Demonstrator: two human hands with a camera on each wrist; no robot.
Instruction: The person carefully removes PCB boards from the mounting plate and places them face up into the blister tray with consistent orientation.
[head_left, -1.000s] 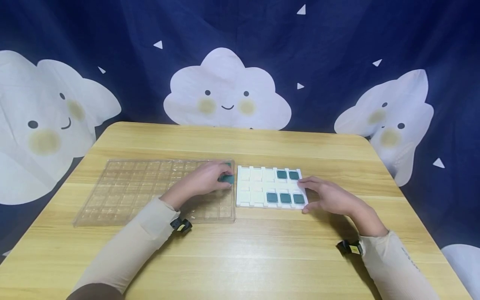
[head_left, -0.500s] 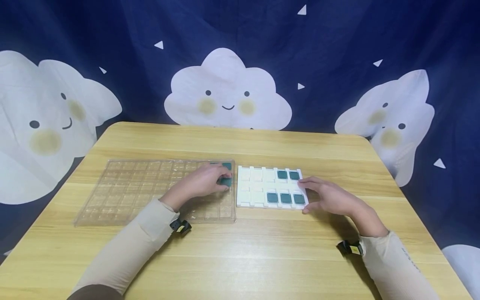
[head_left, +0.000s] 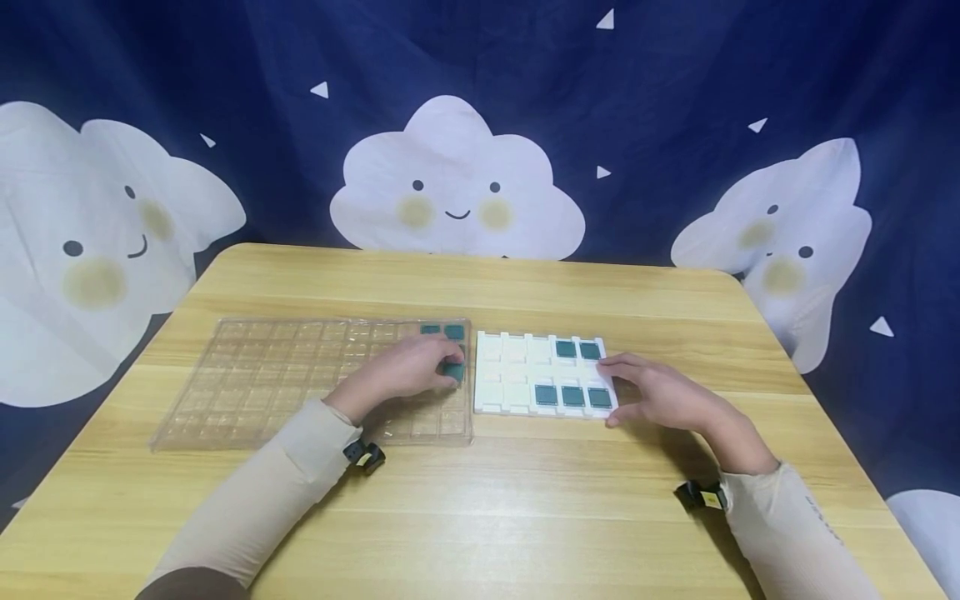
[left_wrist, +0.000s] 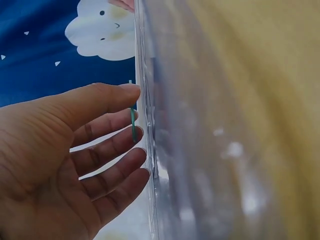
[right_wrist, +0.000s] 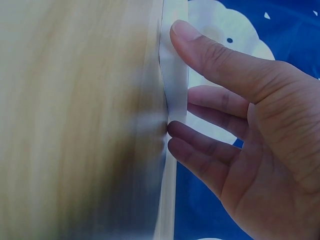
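Note:
My left hand (head_left: 405,367) pinches a thin green square chip (head_left: 453,371) between thumb and fingers, at the right end of a clear plastic tray (head_left: 277,367). In the left wrist view, the chip (left_wrist: 133,125) stands edge-on by the fingertips, right at the tray's surface. Two more green chips (head_left: 454,332) lie in the clear tray's back right corner. My right hand (head_left: 663,392) touches the right edge of a white tray (head_left: 513,375), thumb at its near corner and fingers farther back. Several green chips (head_left: 572,396) sit in the white tray's right-hand pockets.
Both trays lie side by side on a wooden table (head_left: 480,508), with a narrow gap between them. Behind the table hangs a dark blue curtain (head_left: 510,67) with cloud prints. A small black camera (head_left: 365,456) is strapped at the left wrist, another (head_left: 699,496) at the right.
My left hand has moved slightly toward me with the chip, which is now lower over the clear tray. More of the two back corner chips shows. The right hand has stayed at the white tray.

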